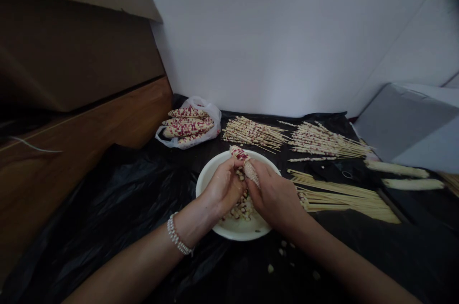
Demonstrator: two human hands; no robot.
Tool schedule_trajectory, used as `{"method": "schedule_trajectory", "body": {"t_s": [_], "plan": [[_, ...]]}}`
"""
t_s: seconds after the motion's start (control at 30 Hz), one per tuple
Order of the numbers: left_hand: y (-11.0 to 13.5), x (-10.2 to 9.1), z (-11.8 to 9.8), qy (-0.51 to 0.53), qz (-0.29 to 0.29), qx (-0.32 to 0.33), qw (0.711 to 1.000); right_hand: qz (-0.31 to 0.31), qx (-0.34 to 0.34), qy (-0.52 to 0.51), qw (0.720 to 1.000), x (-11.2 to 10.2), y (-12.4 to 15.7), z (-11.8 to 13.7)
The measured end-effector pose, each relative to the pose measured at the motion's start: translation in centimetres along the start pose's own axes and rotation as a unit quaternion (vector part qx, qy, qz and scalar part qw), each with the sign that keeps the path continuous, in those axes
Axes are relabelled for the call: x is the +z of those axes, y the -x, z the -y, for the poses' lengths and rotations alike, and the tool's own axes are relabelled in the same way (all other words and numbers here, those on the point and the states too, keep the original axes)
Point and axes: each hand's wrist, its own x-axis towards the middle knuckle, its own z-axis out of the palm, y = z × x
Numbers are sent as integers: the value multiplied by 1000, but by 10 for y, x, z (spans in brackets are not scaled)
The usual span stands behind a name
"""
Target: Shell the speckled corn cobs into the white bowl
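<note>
Over a white bowl [206, 177] I hold a corn cob [239, 152] with purple-red and cream kernels. Its far end still carries kernels, while the part between my hands is stripped bare. My right hand [268, 189] is wrapped around the bare part. Against the cob's left side, my left hand [224, 187] is closed with its thumb on the cob; its curled fingertips are partly hidden. Loose kernels [242, 209] lie in the bowl below.
Behind the bowl, a plastic bag [215, 115] holds several corn cobs [188, 127]. Kernel-threaded skewers [251, 132] lie in two piles, with bare sticks [344, 196] nearer. Two stripped cobs [396, 168] rest at right. Black plastic sheeting [139, 208] covers the surface; a cardboard box [79, 50] stands left.
</note>
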Motion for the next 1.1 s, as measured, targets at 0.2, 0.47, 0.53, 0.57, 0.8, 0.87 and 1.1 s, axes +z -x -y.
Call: {"method": "schedule_trajectory", "body": {"t_s": [0.2, 0.47, 0.53, 0.57, 0.8, 0.87, 1.1], "plan": [[-6, -4, 10, -31, 3, 31, 999, -6, 0, -13, 1000, 0, 0, -2], [-3, -5, 17, -71, -16, 83, 994, 4, -7, 36, 999, -1, 0, 0], [-3, -5, 17, -71, -16, 82, 994, 3, -10, 62, 998, -1, 1, 2], [-3, -5, 16, -71, -14, 80, 994, 1, -14, 72, 997, -1, 1, 3], [-2, -3, 14, -75, -41, 63, 994, 3, -22, 74, 997, -1, 3, 8], [-4, -6, 15, -81, -51, 52, 994, 16, -7, 38, 999, -2, 2, 6], [-5, -8, 5, -55, 46, -11, 997, 10, 20, -208, 978, -11, -10, -15]]}}
